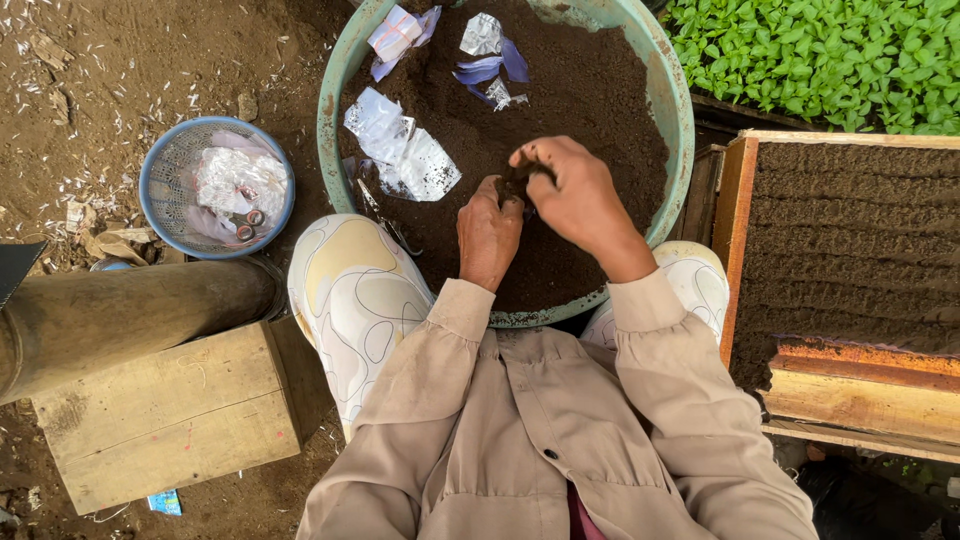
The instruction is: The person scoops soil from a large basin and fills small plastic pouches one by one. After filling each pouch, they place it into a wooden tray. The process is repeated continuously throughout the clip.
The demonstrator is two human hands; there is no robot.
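Both hands work over a large green basin (pixel 672 110) filled with dark soil (pixel 590 90). The left hand (pixel 488 232) rests on the soil with its fingers curled narrow, fingertips pressed into a small dark clump of soil (pixel 519 182). The right hand (pixel 575 195) comes in from the other side, its fingers bent close together and pinching the same clump, so the two hands meet just above the soil surface near the basin's middle. Torn white and purple packets (pixel 402 150) lie scattered on the soil beyond the left hand. Left of the basin a small blue basket (pixel 160 180) holds crumpled plastic. To the right stands a wooden seed tray (pixel 740 200) with furrowed soil, and green seedlings (pixel 820 55) grow behind it
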